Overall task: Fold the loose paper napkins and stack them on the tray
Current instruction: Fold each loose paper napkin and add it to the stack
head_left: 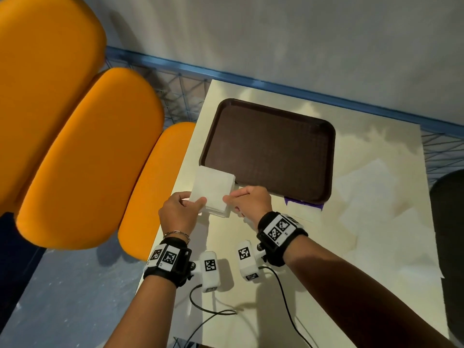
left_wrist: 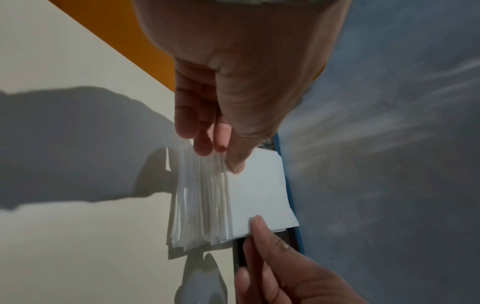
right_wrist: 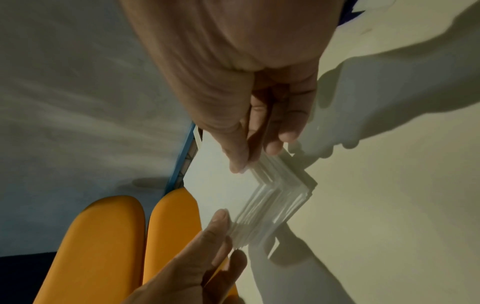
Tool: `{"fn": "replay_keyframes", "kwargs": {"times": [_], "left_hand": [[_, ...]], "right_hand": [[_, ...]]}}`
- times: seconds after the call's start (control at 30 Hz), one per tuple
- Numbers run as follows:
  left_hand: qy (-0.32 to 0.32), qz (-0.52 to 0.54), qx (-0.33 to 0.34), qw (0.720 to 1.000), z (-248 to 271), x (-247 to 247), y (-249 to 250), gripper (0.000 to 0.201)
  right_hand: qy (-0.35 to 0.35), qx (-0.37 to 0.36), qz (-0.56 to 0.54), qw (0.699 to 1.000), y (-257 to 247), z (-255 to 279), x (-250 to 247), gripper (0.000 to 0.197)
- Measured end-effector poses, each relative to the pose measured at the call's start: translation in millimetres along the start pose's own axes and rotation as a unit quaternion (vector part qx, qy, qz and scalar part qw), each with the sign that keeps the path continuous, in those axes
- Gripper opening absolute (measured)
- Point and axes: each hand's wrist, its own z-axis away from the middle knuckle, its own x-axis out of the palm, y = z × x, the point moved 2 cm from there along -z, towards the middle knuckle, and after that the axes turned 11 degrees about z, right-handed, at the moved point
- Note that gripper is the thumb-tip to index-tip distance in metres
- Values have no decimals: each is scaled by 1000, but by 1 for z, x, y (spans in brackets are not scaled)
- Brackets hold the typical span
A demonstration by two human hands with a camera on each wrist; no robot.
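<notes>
A stack of folded white napkins is held just above the cream table, its far corner over the near left corner of the brown tray. My left hand pinches the stack's near left corner, thumb on top and fingers underneath. My right hand pinches the near right corner the same way. The left wrist view shows the stack edge-on with several layers under my left hand. In the right wrist view my right hand grips the stack. The tray is bare.
Loose unfolded napkins lie flat on the table right of the tray. A purple strip sits at the tray's near edge. Orange seats stand left of the table. A dark chair is at the right edge. Cables trail near me.
</notes>
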Motion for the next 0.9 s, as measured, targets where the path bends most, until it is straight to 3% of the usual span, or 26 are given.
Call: {"fn": "replay_keyframes", "kwargs": {"times": [0.13, 0.2, 0.33, 0.43, 0.53, 0.6, 0.7, 0.9], "left_hand": [[29, -78, -13, 996, 7, -7, 7, 84], [48, -72, 5, 996, 18, -8, 12, 91], [30, -40, 83, 995, 55, 9, 24, 69], [-66, -58, 147, 985, 92, 44, 24, 39], [-177, -57, 112, 976, 129, 93, 15, 21], [-246, -86, 98, 960, 156, 129, 8, 18], [-314, -127, 102, 935, 195, 181, 3, 17], [-340, -170, 111, 918, 246, 243, 8, 10]], "right_hand": [[14, -16, -3, 1000, 5, 8, -18, 25], [19, -31, -2, 999, 21, 16, -41, 28], [70, -60, 120, 988, 86, 47, -114, 30], [144, -47, 243, 958, 162, 73, -177, 36], [192, 21, 345, 919, 231, 95, -235, 50], [200, 71, 327, 921, 263, 102, -262, 60], [204, 85, 280, 934, 282, 91, -280, 71], [212, 98, 242, 942, 272, 57, -291, 77]]}}
